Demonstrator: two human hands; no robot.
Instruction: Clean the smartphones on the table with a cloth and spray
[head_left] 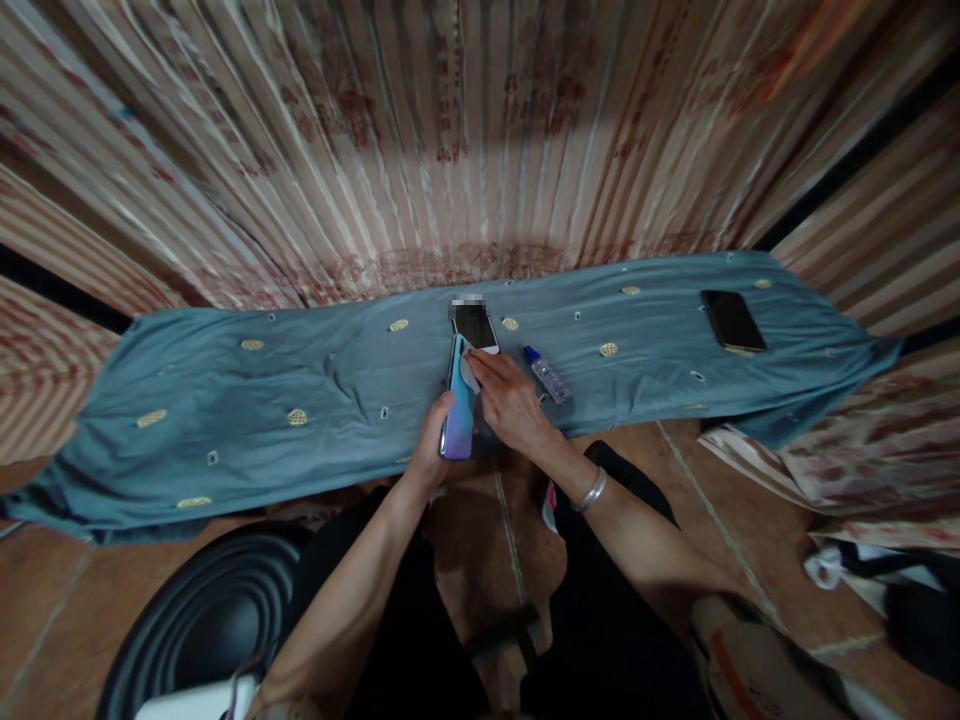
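My left hand (430, 447) grips a blue phone (458, 405), held on edge above the near side of a blue-grey cloth (300, 400). My right hand (511, 400) presses a small white wipe (469, 366) against the phone's upper part. A silver bangle sits on my right wrist. Just beyond the hands a second phone with a dark screen (475, 326) lies flat on the cloth. A small clear bottle with a blue cap (547, 374) lies on its side right of my right hand.
A black phone (733, 320) lies at the cloth's far right. The cloth covers a low surface in front of striped pink curtains. A dark ribbed round object (202, 610) sits at the lower left on the brown tiled floor. Clutter lies at the lower right.
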